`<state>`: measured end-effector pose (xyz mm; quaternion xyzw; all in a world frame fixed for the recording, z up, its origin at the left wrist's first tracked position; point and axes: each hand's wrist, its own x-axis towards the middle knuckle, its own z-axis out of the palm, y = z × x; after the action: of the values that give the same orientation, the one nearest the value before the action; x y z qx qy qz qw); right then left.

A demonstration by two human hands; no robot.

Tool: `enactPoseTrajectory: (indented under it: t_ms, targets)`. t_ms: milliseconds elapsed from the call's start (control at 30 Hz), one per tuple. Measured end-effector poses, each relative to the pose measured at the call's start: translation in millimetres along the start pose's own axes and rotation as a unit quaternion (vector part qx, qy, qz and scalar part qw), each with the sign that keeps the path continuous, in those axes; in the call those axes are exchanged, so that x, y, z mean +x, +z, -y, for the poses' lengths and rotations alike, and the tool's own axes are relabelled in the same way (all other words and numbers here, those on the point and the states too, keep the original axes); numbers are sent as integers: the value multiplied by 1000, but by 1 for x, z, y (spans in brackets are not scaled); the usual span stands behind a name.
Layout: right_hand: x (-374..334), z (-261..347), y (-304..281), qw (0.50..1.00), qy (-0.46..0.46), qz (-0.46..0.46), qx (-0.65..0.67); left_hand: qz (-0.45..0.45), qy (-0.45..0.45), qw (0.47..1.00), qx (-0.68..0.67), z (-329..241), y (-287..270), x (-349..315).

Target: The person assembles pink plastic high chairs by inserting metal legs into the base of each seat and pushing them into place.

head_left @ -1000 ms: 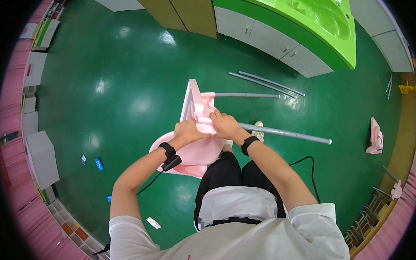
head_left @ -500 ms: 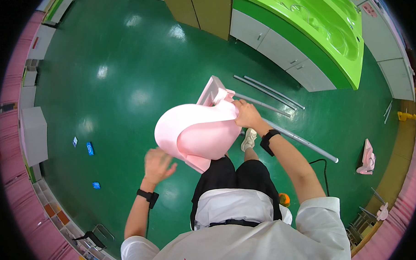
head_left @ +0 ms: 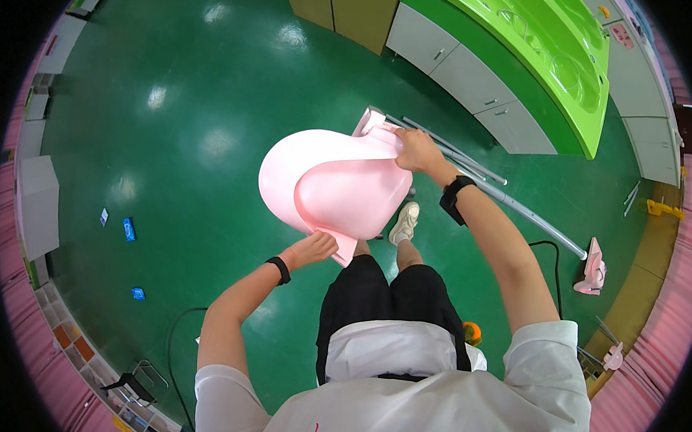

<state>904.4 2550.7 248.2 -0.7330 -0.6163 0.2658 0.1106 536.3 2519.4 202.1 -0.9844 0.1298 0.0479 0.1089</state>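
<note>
A large pink moulded plastic piece (head_left: 345, 197), with a rounded rim and a recessed middle, is held up in front of my legs. My left hand (head_left: 314, 248) is closed on the flat tab at its near lower edge. At its far right corner, my right hand (head_left: 416, 149) grips the rim with fingers wrapped over it. Behind that corner shows another pink part (head_left: 370, 120); whether it is joined to the piece I cannot tell. Just right of it, a thick grey tube (head_left: 535, 223) runs toward the right.
Thinner grey rods (head_left: 454, 153) lie by the green sink unit (head_left: 501, 73) at the far right. Another pink plastic part (head_left: 592, 270) rests on the floor to the right. Blue packets (head_left: 129, 229) lie at left. A black cable (head_left: 559, 285) is at right, an orange object (head_left: 472, 333) beside my leg.
My left hand has moved in and taken hold of the pink piece's lower tab. The piece has turned and shifted slightly away from me. My right hand keeps its grip.
</note>
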Motion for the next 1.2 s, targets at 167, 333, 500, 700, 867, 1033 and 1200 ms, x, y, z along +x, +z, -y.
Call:
enactPoseTrajectory:
  t_ms: [167, 333, 500, 700, 867, 1033, 1200]
  targets:
    - [37, -34, 0, 991, 15, 125, -46, -50, 23, 996, -76, 22, 1, 33]
    - [77, -97, 33, 990, -17, 138, 18, -71, 18, 980, -186, 55, -31, 73]
    - [126, -128, 90, 959, -45, 206, 190, -11, 48, 979, -196, 83, -28, 87]
    - [161, -153, 183, 942, -54, 219, 248, 145, -4, 941, -304, 79, 6, 116]
    - [174, -189, 193, 975, -172, 6, 137, 155, -123, 918, -343, 119, 41, 141]
    - [126, -304, 188, 972, -97, -158, 147, 159, -284, 861, -391, 136, 87, 153]
    - [88, -478, 291, 987, 148, 68, -4, 176, -351, 829, -398, 158, 159, 129]
